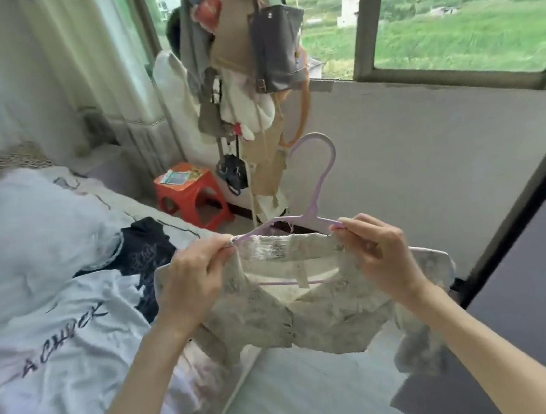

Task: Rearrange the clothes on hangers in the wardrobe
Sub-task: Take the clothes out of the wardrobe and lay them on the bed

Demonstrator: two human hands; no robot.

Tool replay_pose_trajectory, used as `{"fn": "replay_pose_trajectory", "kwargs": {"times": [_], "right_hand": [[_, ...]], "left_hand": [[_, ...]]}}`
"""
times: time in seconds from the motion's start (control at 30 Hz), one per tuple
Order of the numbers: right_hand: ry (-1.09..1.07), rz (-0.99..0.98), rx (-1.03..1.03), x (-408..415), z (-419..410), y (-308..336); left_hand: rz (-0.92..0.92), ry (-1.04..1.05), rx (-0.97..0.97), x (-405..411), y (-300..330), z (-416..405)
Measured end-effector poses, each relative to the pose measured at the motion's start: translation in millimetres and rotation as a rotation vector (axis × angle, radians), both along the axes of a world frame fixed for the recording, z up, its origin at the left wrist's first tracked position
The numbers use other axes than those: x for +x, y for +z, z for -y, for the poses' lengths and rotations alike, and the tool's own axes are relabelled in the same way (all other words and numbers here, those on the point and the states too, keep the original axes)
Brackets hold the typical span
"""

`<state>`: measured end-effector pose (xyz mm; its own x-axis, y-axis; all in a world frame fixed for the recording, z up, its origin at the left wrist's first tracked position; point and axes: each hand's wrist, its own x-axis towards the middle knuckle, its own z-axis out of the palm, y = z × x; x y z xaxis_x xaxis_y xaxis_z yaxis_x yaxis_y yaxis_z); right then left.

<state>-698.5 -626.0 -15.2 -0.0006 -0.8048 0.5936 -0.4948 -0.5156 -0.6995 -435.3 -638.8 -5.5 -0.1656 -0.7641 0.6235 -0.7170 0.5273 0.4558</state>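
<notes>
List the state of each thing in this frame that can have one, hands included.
Left hand: pinches the top's collar at the hanger's left shoulder.
Right hand: pinches the collar at the hanger's right shoulder.
Purple hanger: inside the top, hook up and free.
Pale patterned top: on the hanger, held in the air.
White T-shirt: lying loose on the bed, off any hanger.
Grey bag: hanging by the window.
Red stool: upright on the floor.

hanger: lilac | top: cream, grey print | stool: red-orange
</notes>
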Motion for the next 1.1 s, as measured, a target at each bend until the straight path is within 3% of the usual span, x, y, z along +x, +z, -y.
{"fn": "replay_pose_trajectory", "kwargs": {"times": [0.17,0.4,0.53,0.67,1.1], "right_hand": [[0.103,-0.139,-0.120,86.2,19.2,17.0],[0.256,-0.382,-0.119,202.4,22.9,11.4],[0.279,-0.436,-0.248,280.9,8.1,4.5],[0.309,-0.396,-0.323,354.0,-16.9,1.8],[0.809,-0.221,-0.280,557.3,-56.6,13.4]], "left_hand": [[0.092,0.397,-0.120,76.1,24.5,-39.4],[-0.011,0.688,-0.098,200.8,23.8,-109.9],[0.059,0.884,-0.148,259.3,12.0,-162.5],[0.043,1.048,-0.144,311.9,1.4,-213.7],[0.133,1.541,-0.184,411.5,35.2,-320.1]]}}
